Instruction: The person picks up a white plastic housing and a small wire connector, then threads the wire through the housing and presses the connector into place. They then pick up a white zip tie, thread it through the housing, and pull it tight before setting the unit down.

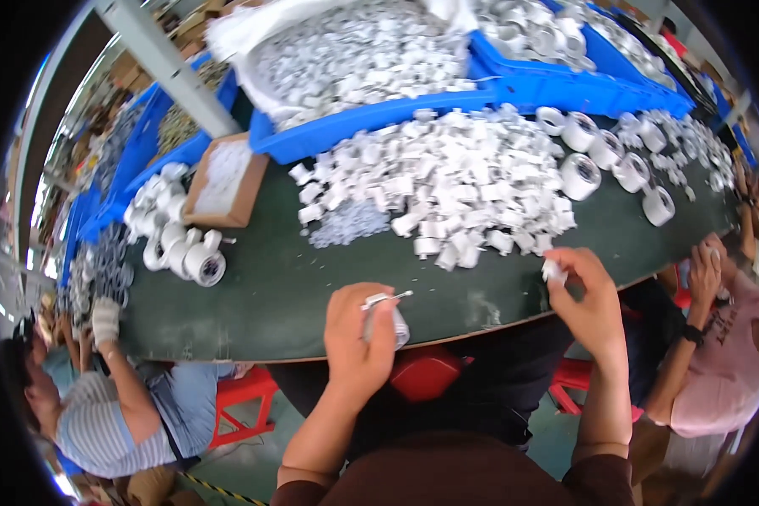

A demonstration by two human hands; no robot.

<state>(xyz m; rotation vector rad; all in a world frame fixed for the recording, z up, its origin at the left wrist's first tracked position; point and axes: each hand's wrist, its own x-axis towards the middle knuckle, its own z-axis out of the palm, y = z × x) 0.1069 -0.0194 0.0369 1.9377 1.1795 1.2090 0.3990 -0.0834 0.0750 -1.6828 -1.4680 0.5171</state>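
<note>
My left hand [354,347] is closed around a white cylindrical plastic part [401,331] just above the near table edge. A thin white prong sticks out from its top, past my thumb. Farther right, my right hand [594,302] pinches a small white plastic piece [553,271] between thumb and fingertips. Beyond both hands spreads a heap of small white plastic pieces [464,173]. Against its left front lies a little pile of translucent bits [350,224]. The held parts' exact kind cannot be made out.
Blue bins [379,126] of white parts line the back of the dark green table [270,312]. A cardboard box [225,181] and white ring-shaped housings [204,263] stand left; more housings [580,175] stand right. A gloved co-worker [114,405] sits left, another person [721,371] right.
</note>
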